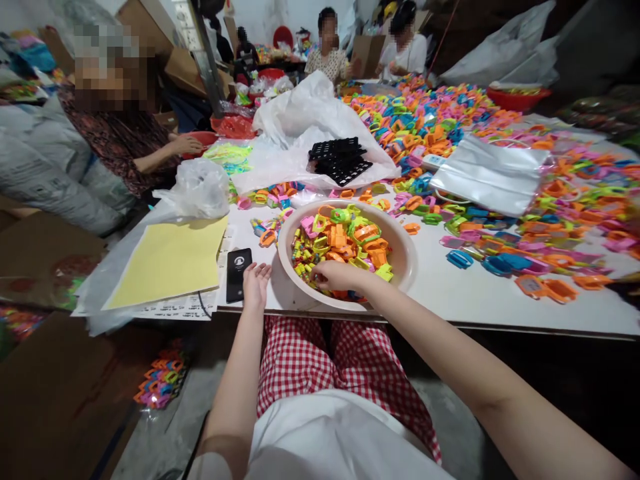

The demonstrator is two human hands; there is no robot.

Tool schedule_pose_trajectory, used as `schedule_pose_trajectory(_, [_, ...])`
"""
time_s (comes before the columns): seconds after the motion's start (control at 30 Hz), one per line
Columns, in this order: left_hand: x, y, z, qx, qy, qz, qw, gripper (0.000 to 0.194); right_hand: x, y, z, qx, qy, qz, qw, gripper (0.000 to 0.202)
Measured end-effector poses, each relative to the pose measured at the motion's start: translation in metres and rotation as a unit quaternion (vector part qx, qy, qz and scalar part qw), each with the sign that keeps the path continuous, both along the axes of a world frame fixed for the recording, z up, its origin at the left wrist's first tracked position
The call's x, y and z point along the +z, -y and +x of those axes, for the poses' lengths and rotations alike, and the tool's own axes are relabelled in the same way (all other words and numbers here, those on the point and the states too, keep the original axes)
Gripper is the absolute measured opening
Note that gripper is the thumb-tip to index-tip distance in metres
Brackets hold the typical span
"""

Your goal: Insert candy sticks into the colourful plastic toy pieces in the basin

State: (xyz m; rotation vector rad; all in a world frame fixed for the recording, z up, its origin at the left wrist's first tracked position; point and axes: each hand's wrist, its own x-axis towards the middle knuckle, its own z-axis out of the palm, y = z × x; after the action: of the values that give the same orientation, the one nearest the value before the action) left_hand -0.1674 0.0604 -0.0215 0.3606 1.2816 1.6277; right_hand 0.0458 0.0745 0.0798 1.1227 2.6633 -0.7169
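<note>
A wide pale basin (pixel 407 267) stands at the table's front edge, filled with orange, green, yellow and pink plastic pieces (pixel 345 233). Inside it, my right hand (pixel 334 276) reaches among small yellow pieces at the near left, its fingers bent down; whatever they may pinch is hidden. Palm up, my left hand (pixel 257 279) rests at the table edge between the basin and a black phone (pixel 237 272). Its fingers are loosely curled and apart, with nothing in them.
Yellow sheet (pixel 165 260) lies left of the phone. Behind the basin are a plastic bag (pixel 300 113) and black trays (pixel 340 160). A large heap of colourful pieces (pixel 430 120) spreads to the right, under a silvery packet (pixel 493 175). People sit at the left and far side.
</note>
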Motion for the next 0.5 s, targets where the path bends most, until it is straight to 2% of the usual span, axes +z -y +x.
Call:
schedule_pose_trajectory(0.13, [0.007, 0.003, -0.011, -0.009, -0.002, -0.032, 0.999, 0.018, 0.001, 0.000, 0.000, 0.002, 0.001, 0.008, 1.000, 0.028])
schedule_pose_trajectory(0.23, [0.018, 0.008, -0.013, -0.006, -0.062, -0.045, 0.997, 0.016, -0.001, -0.001, 0.001, 0.003, -0.042, 0.028, 0.999, 0.024])
schedule_pose_trajectory(0.3, [0.034, 0.009, -0.010, 0.032, -0.129, -0.006, 0.991, 0.015, 0.000, -0.002, 0.002, -0.008, -0.076, 0.035, 0.996, 0.020])
schedule_pose_trajectory(0.37, [0.057, 0.003, 0.002, 0.055, -0.215, 0.078, 0.972, 0.013, 0.002, -0.002, 0.005, -0.030, -0.116, 0.033, 0.992, 0.016])
schedule_pose_trajectory(0.43, [0.081, -0.012, 0.025, 0.007, -0.308, 0.160, 0.938, 0.013, 0.006, -0.002, 0.008, -0.056, -0.159, 0.027, 0.985, 0.013])
schedule_pose_trajectory(0.5, [0.098, -0.033, 0.054, -0.113, -0.410, 0.220, 0.878, 0.013, 0.009, -0.002, 0.012, -0.083, -0.191, 0.035, 0.977, 0.013])
